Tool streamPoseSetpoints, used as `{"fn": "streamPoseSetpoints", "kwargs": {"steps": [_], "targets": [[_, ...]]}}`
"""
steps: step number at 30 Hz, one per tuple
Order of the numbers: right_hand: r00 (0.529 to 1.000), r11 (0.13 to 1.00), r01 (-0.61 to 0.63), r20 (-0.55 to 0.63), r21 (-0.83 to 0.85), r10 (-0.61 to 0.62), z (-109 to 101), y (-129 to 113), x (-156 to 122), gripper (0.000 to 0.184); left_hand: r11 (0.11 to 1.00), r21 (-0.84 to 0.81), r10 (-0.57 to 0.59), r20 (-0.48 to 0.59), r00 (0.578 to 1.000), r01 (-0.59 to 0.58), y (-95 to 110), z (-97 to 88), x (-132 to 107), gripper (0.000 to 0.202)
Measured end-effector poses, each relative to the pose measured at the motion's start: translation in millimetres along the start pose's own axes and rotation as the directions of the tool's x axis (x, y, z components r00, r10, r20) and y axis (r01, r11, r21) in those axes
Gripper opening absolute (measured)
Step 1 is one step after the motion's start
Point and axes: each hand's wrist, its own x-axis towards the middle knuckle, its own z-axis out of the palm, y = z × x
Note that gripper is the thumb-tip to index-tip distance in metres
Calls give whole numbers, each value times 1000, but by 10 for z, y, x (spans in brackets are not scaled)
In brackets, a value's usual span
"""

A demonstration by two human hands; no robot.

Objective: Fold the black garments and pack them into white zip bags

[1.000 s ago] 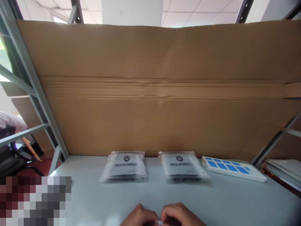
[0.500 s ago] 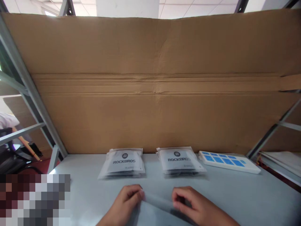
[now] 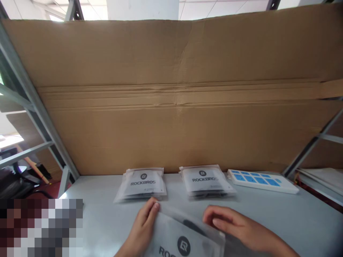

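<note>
My left hand (image 3: 142, 225) and my right hand (image 3: 233, 223) hold a frosted plastic pouch (image 3: 184, 237) with a round black logo, one hand at each of its upper corners. Fingers of both hands are curled over the pouch's top edge. Something dark shows through the plastic. The pouch is just above the grey table (image 3: 268, 214) at the near edge. Behind it lie two stacks of the same ROCKBROS pouches, the left stack (image 3: 143, 182) and the right stack (image 3: 205, 179), both flat near the cardboard.
A large brown cardboard sheet (image 3: 174, 96) stands upright along the table's back. A white sheet with blue labels (image 3: 261, 180) lies at the back right. Grey metal shelf frames (image 3: 34, 103) flank both sides. A blurred patch covers the lower left corner.
My hands have moved up and forward from the near edge and apart, and the pouch between them has turned to show its printed face.
</note>
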Motion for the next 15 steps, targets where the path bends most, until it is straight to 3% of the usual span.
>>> {"fn": "streamPoseSetpoints", "kwargs": {"steps": [5,9,15], "targets": [[992,999,-21,122,-36,25,236,-183,40,39,995,61,67,128,990,-76,27,99,-94,55],[988,991,-99,109,-84,108,444,-175,82,58,981,122,126,185,975,-150,19,164,-147,49],[987,982,45,162,-184,-15,598,-141,111,25,962,169,175,225,958,-215,-6,231,-195,49]]}}
